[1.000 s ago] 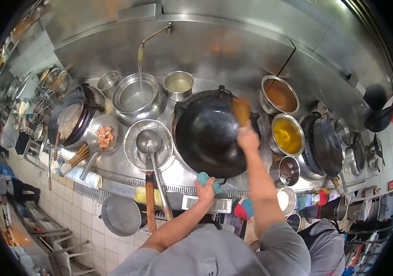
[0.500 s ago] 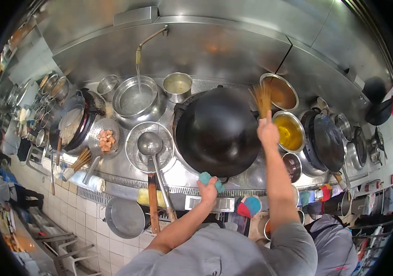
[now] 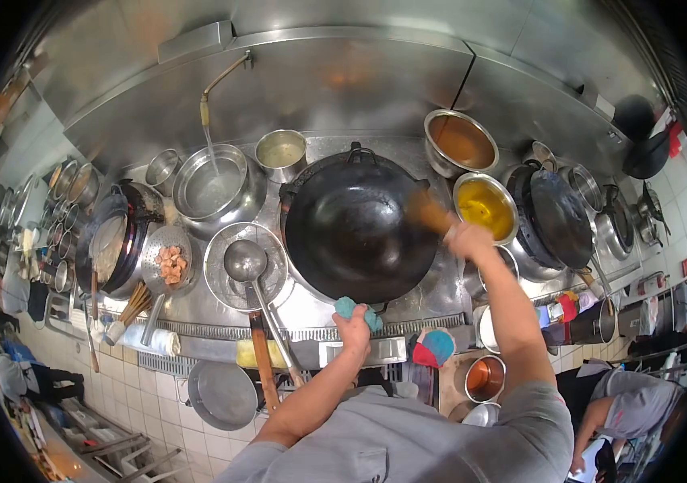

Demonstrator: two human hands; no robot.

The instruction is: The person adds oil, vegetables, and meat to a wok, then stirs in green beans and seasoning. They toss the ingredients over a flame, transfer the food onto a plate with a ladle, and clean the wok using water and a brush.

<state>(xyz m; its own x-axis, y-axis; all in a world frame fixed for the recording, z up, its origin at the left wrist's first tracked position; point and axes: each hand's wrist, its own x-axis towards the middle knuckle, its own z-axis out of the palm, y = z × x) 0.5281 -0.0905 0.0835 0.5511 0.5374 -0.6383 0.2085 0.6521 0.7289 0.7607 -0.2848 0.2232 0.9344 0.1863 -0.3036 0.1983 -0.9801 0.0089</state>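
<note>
A large black wok (image 3: 343,249) sits on the burner in front of me, its inside dark and shiny. My left hand (image 3: 353,328) is closed on a folded teal cloth (image 3: 372,319) at the wok's near edge, by the handle there. My right hand (image 3: 470,240) grips a bamboo wok brush (image 3: 432,213), smeared by motion, its bristles over the wok's right rim. Just beyond that hand stands a steel bowl of yellow oil (image 3: 486,211).
Left of the wok, a ladle (image 3: 245,261) lies in a wire strainer (image 3: 213,282), beside a perforated skimmer (image 3: 156,270) with meat pieces. Water runs from a tap (image 3: 204,111) into a pot (image 3: 253,179). A bowl of brown liquid (image 3: 462,143) stands back right. A co-worker (image 3: 633,402) stands at right.
The brush has swung from upright beside the wok to tilted left over its rim. The wok's far handle now shows. My view has shifted, and the co-worker has moved farther right.
</note>
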